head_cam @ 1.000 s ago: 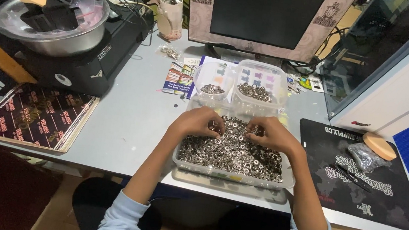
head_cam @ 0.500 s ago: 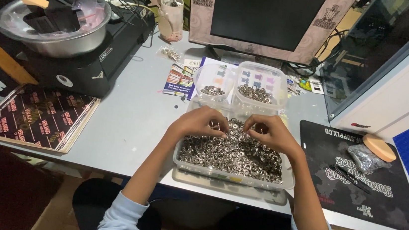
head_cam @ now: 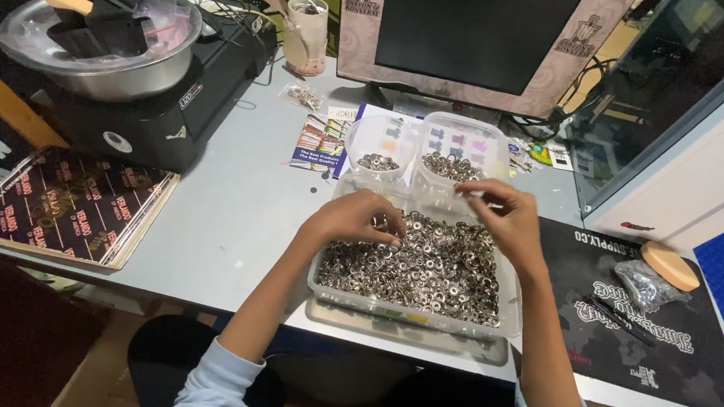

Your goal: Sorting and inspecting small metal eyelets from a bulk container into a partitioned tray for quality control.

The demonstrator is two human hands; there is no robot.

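While the left hand [head_cam: 352,218] rests curled in the clear tub of metal eyelets [head_cam: 413,266], fingers pinched on some, the right hand [head_cam: 502,217] hovers over it — fingertips together, contents unclear — near two small sorting tubs [head_cam: 424,152].

Worn on the head, looked steeply down and forward over the grey tabletop [head_cam: 228,217] from close above. Caught both forearms rising from the bottom edge, with the clear tray of metal rings [head_cam: 413,266] near centre. Reached back to the dark monitor [head_cam: 476,29] at the top edge, and took in lap and floor below. Only one view, nothing shared.
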